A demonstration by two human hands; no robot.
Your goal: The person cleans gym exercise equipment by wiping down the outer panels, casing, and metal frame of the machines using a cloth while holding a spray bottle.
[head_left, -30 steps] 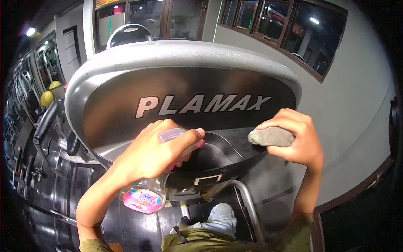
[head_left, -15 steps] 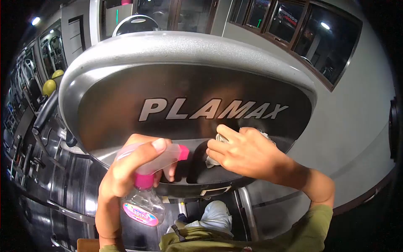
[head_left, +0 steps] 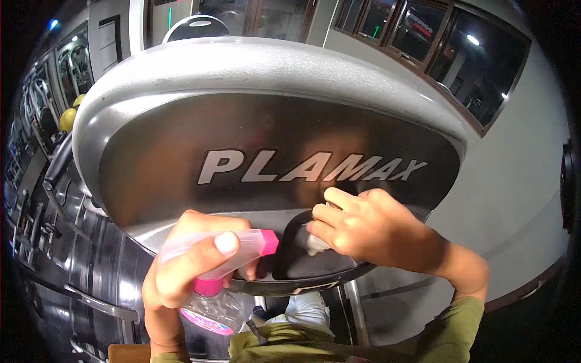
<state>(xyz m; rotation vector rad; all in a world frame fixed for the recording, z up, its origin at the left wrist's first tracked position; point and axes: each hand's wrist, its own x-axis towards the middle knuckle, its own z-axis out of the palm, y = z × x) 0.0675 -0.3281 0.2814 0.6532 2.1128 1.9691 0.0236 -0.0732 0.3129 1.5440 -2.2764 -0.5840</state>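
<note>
Spray bottle and pale cloth are occupying the person's two hands in front of a dark console panel. The left hand is wrapping closed around the bottle's neck and translucent head, near the panel's lower left edge, with the pink nozzle pointing rightward. The right hand is clamping the cloth in curled fingers at the black recess in the panel's lower part. A gap is lying between nozzle and cloth. Above the hands, the bare face around the PLAMAX lettering is leaving room up to the thick silver rim. To the right, the panel's edge is curving away before a grey wall; the right forearm is crossing that side.

Fingers are hiding the bottle's trigger, so how far it is being pressed cannot be told. The right hand is covering most of the cloth and part of the recess; whether the cloth is touching the surface is hard to make out. The bottle's label is showing only partly, and the frame's lower border is cutting off the green sleeve.
</note>
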